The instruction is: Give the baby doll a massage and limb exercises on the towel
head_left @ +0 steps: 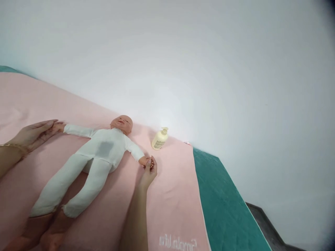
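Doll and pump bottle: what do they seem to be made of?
Doll: the bare head looks like smooth, moulded vinyl or soft plastic; the white covering on its body looks like matte cloth, with gathered edges at the ankles. Pump bottle: probably plastic, pale yellow and smooth, judging by its moulded-looking pump top.

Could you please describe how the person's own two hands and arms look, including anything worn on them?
Both the left hand and the right hand are without gloves, and no sleeve shows on either forearm. A thin, gold-coloured bracelet circles the left wrist; none shows on the right.
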A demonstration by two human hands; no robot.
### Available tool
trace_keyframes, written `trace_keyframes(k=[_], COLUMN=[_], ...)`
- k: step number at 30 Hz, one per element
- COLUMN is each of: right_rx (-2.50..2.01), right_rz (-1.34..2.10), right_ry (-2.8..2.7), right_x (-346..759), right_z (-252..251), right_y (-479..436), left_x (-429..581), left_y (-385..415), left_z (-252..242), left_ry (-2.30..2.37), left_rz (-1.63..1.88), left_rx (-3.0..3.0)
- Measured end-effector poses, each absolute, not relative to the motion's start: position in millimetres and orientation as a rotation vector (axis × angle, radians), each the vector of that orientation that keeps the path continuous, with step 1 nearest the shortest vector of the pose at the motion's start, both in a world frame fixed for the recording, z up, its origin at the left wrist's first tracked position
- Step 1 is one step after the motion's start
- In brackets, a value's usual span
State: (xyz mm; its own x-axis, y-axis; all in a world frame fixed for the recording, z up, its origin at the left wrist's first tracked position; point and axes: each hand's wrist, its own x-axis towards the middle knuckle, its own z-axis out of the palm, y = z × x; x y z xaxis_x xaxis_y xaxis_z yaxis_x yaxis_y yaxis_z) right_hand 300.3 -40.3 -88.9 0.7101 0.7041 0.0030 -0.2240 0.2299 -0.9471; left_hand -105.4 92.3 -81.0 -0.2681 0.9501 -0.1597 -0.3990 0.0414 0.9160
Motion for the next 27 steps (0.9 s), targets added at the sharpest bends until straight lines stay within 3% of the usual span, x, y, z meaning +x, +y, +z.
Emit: trace_keyframes(k=[27], right_rx=[-1.226], right_rz=[0.692], right_ry=[-0.424], right_x=[312], right_z=[-97], right_y=[-37], left_x=[-110], left_y=[86], left_z=[-85], left_ry=[1.149], left_rz=[1.420], left_rx=[0.851])
